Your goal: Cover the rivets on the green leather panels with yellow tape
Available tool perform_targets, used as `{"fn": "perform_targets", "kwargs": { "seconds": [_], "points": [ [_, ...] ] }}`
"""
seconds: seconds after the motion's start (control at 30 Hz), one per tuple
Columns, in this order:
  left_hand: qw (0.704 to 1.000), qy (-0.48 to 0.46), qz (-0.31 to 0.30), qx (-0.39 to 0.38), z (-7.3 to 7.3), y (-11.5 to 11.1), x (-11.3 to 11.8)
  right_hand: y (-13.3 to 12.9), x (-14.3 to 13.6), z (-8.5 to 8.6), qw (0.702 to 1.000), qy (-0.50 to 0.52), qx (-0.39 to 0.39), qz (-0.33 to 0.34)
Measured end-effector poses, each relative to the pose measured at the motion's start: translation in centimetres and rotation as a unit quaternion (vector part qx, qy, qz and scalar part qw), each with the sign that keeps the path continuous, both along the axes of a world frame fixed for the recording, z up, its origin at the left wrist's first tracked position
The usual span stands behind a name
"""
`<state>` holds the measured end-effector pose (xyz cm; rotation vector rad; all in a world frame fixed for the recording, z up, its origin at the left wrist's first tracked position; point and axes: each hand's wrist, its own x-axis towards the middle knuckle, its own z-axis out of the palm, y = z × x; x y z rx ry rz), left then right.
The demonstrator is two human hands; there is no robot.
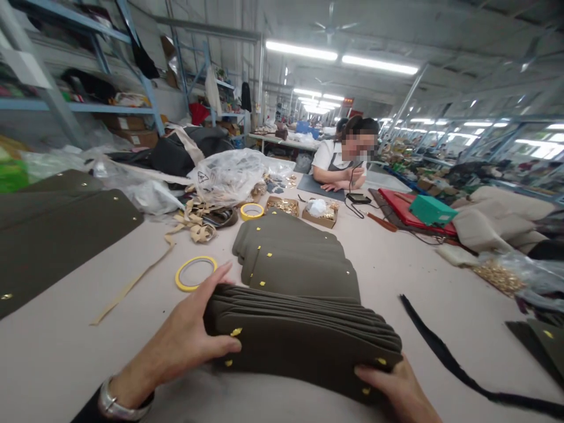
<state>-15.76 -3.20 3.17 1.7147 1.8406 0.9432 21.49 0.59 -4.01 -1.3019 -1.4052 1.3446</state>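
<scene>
Between my two hands a thick stack of dark olive panels (299, 346) is held on edge, bowed in the middle, with bits of yellow tape near its corners. My left hand (194, 329) grips the left end, thumb on the front face and fingers behind the stack. At the right end my right hand (396, 382) has its thumb on the front face; its other fingers are hidden. Just beyond, more olive panels (304, 258) lie fanned on the table, with yellow tape bits and small brass-coloured fittings. A roll of yellow tape (185, 282) rests beside my left fingertips.
Farther back are another yellow tape roll (252, 211), boxes of brass-coloured fittings (284, 205) and clear plastic bags (231, 176). A co-worker (343, 158) leans over the table's far end. Large olive panels (66, 229) lie left; a black strip (440, 346) lies right.
</scene>
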Motion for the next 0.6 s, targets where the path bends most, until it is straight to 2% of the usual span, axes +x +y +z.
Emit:
{"fn": "perform_targets", "kwargs": {
  "seconds": [0.1,0.2,0.3,0.43,0.53,0.6],
  "points": [
    [0.989,-0.139,0.043,-0.022,-2.2,-1.2,0.1,-0.2,-0.2,-0.1,1.000,0.013,-0.017,-0.017],
    [0.981,-0.182,0.066,-0.020,-3.5,-1.7,0.6,-0.8,-0.2,-0.2,0.999,-0.009,-0.004,-0.052],
    [0.981,-0.186,0.052,-0.031,-3.4,-1.5,0.8,-1.0,-0.1,-0.4,0.998,-0.023,0.017,-0.061],
    [0.985,-0.166,0.018,-0.047,-3.2,-1.0,0.6,-0.8,-0.7,-0.1,0.999,0.010,-0.006,-0.053],
    [0.991,-0.125,0.048,-0.026,-3.9,-1.3,-0.1,-1.1,-1.6,1.1,0.997,0.029,-0.008,-0.067],
    [0.997,-0.066,0.046,-0.014,-4.3,-0.9,-0.3,-1.8,-2.0,2.4,0.996,0.045,-0.011,-0.074]
  ]
}}
